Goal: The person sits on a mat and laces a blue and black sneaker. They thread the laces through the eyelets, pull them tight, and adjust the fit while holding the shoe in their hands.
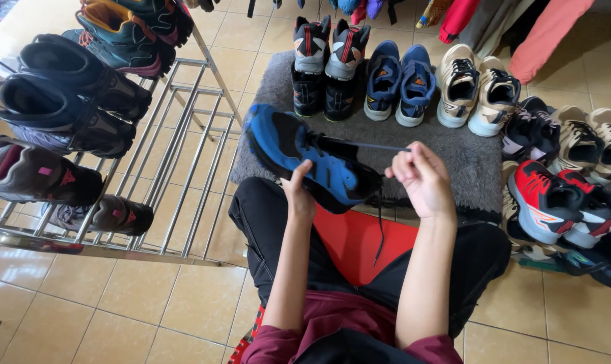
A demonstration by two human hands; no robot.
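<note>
The floor (83, 317) is laid with pale beige square tiles, and a grey mat (467, 162) lies on it at twelve o'clock from the seated person, who wears black trousers and sits on something red. At nine to eleven o'clock stands a metal rack (184, 168) of slanted steel bars; six dark boots and shoes rest on it, two of them partly cut off at the top edge. On the mat stand three pairs in a row: a black, grey and red pair (326, 67), a blue pair (400, 81) and a cream pair (477, 87). At two to three o'clock, off the mat's right edge, more shoes crowd together, among them a black one, two beige ones and a red and white pair (555, 202); the rest there overlap too much to count. Hanging clothes in red, pink and grey show at one o'clock along the top edge. Over the knees sits the blue and black shoe (305, 162), its toe pointing to ten o'clock. The left hand (299, 195) grips its side from below, thumb up against the blue panel. The right hand (420, 178) is at three o'clock of the shoe, fingers pinched on a black lace (366, 143) drawn taut from the eyelets; another lace end dangles down toward the red seat.
</note>
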